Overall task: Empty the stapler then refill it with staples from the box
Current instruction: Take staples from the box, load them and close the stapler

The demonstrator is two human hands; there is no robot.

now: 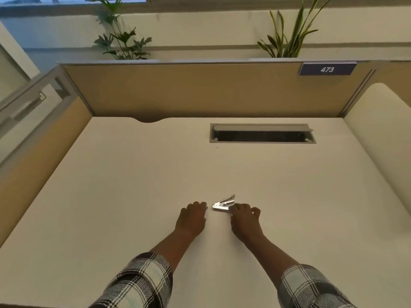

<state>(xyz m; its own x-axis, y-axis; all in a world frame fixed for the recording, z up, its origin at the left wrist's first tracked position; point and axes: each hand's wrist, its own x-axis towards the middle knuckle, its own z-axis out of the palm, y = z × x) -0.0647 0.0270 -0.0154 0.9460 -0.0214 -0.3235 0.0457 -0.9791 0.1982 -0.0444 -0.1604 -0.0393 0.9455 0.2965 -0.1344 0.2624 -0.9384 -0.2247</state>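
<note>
While the small silver metal stapler [223, 204] lies hinged open on the pale worktop [133, 174], right hand [245, 218] fingers grasping its base end and left hand [193, 218] curled, contents unclear, it appears light, rigid, slippery; best held by the base.

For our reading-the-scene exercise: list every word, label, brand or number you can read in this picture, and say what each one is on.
"473": white digits on a dark blue sign fixed at the top right of the tan partition behind the desk.
Stapler: open on the desk, by the right hand; any brand mark is too small to read.
No other text is visible, and no staple box can be made out.
</note>
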